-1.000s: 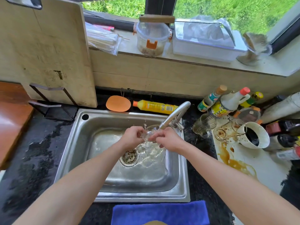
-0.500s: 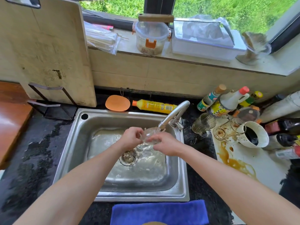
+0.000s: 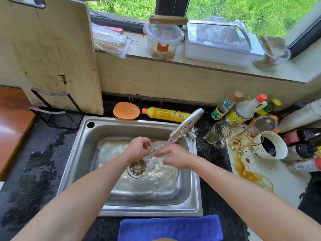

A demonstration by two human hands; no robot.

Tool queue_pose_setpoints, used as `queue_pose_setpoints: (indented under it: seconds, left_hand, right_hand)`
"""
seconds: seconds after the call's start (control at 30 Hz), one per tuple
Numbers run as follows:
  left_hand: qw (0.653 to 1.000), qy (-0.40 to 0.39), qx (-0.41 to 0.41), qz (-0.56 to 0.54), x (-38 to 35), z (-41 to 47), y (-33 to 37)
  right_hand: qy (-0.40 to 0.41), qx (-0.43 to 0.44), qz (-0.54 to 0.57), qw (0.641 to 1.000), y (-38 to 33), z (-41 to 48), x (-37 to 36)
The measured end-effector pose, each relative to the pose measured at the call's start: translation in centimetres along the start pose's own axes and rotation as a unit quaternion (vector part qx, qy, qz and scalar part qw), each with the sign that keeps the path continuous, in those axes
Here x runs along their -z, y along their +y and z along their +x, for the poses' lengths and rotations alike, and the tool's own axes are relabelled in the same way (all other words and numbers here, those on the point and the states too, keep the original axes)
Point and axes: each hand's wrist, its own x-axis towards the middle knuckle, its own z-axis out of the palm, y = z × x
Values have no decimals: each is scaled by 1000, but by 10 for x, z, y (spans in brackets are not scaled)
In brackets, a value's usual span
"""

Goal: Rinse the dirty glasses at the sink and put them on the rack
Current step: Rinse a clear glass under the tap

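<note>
We had the clear glass (image 3: 157,147) right under the tap (image 3: 187,121), low over the steel sink (image 3: 78,153). Our left hand (image 3: 139,150) was curled round its left side and our right hand (image 3: 175,158) was pinching it from the right, fingertips on the wet wall. Water was hitting the glass and splashing down by the drain strainer (image 3: 137,167).

The grip was the worry. The glass was slick and streaming, held mostly by fingertips (hardly any palm under it), so one twist could have sent it onto the steel basin below and chipped it. The spout end sat just above the glass, so lifting out carelessly could have knocked glass against metal.

To our right, two stained glasses (image 3: 243,140) waited near the sink's edge, beside a white mug (image 3: 272,145) and a brown spill (image 3: 250,174). A quick reach that way could have toppled them or dragged a wet wrist through the mess.

As for the rack, we couldn't pick it out for certain. The black stand (image 3: 55,108) at far left held a chopping board (image 3: 52,54), so a hesitant carry with a dripping glass was another risk.
</note>
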Motion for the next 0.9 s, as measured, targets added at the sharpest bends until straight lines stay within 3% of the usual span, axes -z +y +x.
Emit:
queue_pose_setpoints:
  seconds: [0.13, 0.3, 0.4, 0.53, 0.67, 0.8, 0.9]
  left_hand:
    - [1000, 1, -10, 3, 3, 0, 3]
    - [1000, -9, -4, 18, 9, 2, 0]
    - [1000, -1, -10, -1, 9, 2, 1]
    - [1000, -4, -2, 30, 15, 5, -3]
    - [1000, -7, -6, 22, 14, 2, -2]
    - [999, -12, -10, 30, 10, 4, 0]
    - [999, -22, -17, 24, 6, 5, 2]
  right_hand:
    - [89, -9, 44, 995, -4, 0, 3]
    - [21, 1, -42, 999, -7, -1, -1]
    - [104, -5, -81, 991, -8, 1, -1]
    - [19, 48, -194, 980, -9, -5, -2]
    - [91, 8, -104, 990, -3, 0, -1]
    - [19, 18, -129, 991, -5, 0, -5]
    - [84, -15, -46, 995, -3, 3, -3]
